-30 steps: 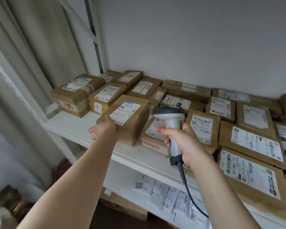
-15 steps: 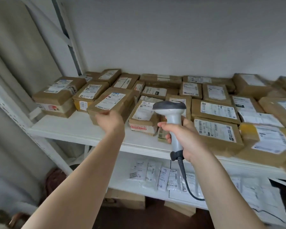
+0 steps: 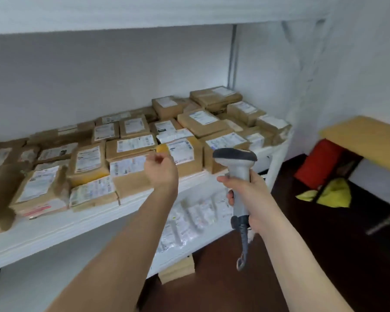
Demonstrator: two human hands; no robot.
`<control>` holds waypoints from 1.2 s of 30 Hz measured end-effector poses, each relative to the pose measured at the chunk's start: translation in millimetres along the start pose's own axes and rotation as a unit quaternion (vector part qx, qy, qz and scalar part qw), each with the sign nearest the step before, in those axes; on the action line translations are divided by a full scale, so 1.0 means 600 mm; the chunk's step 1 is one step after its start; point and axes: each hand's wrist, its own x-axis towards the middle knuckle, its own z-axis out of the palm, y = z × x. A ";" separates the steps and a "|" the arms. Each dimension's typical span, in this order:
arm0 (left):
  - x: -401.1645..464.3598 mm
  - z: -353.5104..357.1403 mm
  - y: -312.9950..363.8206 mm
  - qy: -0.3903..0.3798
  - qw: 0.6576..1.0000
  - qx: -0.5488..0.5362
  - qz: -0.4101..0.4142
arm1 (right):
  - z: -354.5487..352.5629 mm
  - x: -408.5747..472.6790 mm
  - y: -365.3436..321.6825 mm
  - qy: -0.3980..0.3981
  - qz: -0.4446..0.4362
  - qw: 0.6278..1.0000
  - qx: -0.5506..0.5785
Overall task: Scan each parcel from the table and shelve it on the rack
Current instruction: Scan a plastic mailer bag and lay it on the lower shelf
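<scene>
1. Brown cardboard everywhere: the parcels [image 3: 131, 145] sit packed edge to edge on the white rack [image 3: 61, 226], middle shelf, most with white labels facing up.
2. Left hand [image 3: 161, 171] is up in front of that shelf with nothing in it. Its fingers [image 3: 159, 157] are loosely curled inward. It overlaps the front-row parcel with the long label [image 3: 127, 165], but the frame is smeared, so I honestly can't tell if it's touching the box or just in front of it.
3. Right hand [image 3: 245, 194] is wrapped round the handle of the grey scanner [image 3: 236, 167], thumb across the front, fingers round the back. Scanner stands upright with its dark head on top, off to the right of the parcels and in front of the shelf's right end, not touching any box. Its coiled cable [image 3: 243, 246] dangles below the fist.
4. Shelf contents: boxes several rows deep, some stacked two high towards the back right corner. One box near the left hand has a yellow taped corner [image 3: 162, 148].
5. Lower shelf [image 3: 214, 238] holds a spread of flat clear-ish plastic mailers [image 3: 189, 219]. Under that, a cardboard box [image 3: 178, 270] sits on the dark floor.
6. Far right there's a yellow-topped surface [image 3: 367, 140], with something red [image 3: 318, 163] and something yellow-green [image 3: 331, 194] beneath it, too blurry to name.
</scene>
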 end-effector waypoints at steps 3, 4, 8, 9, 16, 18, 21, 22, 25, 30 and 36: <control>-0.074 0.146 -0.005 -0.078 0.997 -0.018 0.009 | -0.126 0.018 -0.022 0.060 -0.020 0.997 0.037; -0.097 0.197 -0.009 -0.102 0.994 -0.023 0.008 | -0.170 0.026 -0.027 0.080 -0.027 0.995 0.048; -0.203 0.414 -0.030 -0.182 0.983 -0.018 -0.029 | -0.363 0.057 -0.052 0.158 -0.034 0.984 0.082; -0.234 0.469 -0.036 -0.199 0.979 -0.010 -0.038 | -0.416 0.064 -0.060 0.181 -0.036 0.979 0.087; -0.475 0.810 -0.047 -0.355 0.932 0.012 -0.075 | -0.770 0.081 -0.129 0.339 -0.059 0.935 0.090; -0.524 0.890 -0.048 -0.388 0.918 0.024 -0.073 | -0.848 0.084 -0.145 0.371 -0.063 0.920 0.105; -0.582 1.018 -0.056 -0.428 0.900 0.039 -0.073 | -0.957 0.103 -0.165 0.403 -0.081 0.903 0.129; -0.598 1.062 -0.061 -0.438 0.895 0.043 -0.071 | -0.991 0.115 -0.171 0.413 -0.088 0.896 0.136; -0.640 1.199 -0.078 -0.460 0.884 0.047 -0.074 | -1.096 0.166 -0.188 0.440 -0.094 0.880 0.154; -0.700 1.443 -0.120 -0.483 0.867 0.073 -0.094 | -1.274 0.284 -0.236 0.473 -0.106 0.857 0.173; -0.820 1.690 -0.124 -0.526 0.833 0.117 -0.128 | -1.494 0.367 -0.323 0.514 -0.118 0.835 0.156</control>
